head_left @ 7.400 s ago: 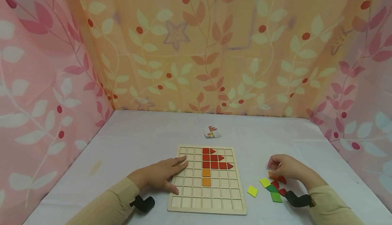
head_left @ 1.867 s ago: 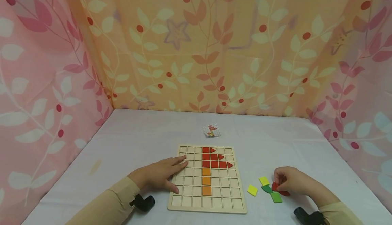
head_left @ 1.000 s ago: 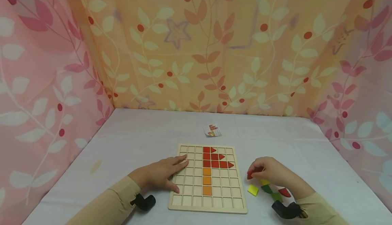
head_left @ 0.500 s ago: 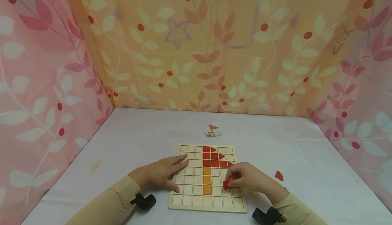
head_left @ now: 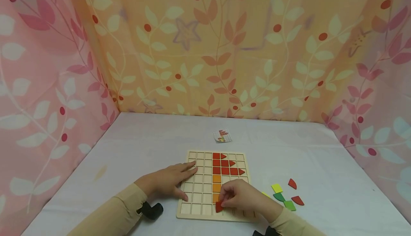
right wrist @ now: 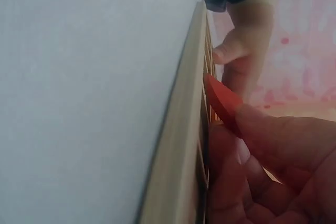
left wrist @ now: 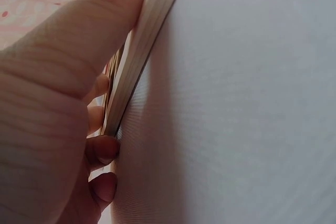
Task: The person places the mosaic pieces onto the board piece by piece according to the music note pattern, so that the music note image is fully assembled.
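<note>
A wooden grid board [head_left: 196,208] lies on the table, with three rows of red tiles [head_left: 221,170] ending in pointed pieces and a column of orange square tiles [head_left: 216,179] below them. My left hand [head_left: 167,180] rests on the board's left edge with fingers stretched out. In the left wrist view its thumb lies along the board's side. My right hand [head_left: 242,195] pinches a red tile [head_left: 219,207] between thumb and fingertips, over the bottom row just below the orange column. The right wrist view has that red tile [right wrist: 223,98] tilted, one tip right at the grid.
Right of the board lie two red quarter-round tiles [head_left: 297,200], a yellow square tile [head_left: 276,188], a green rounded tile [head_left: 279,196] and a light green square tile [head_left: 289,205]. Another yellow tile is partly hidden by my right arm. A small picture card [head_left: 222,135] lies behind the board.
A third orange square has joined the column. My right hand has picked up a red tile from the loose pieces and carried it left over the board's bottom row. My left hand stays put.
</note>
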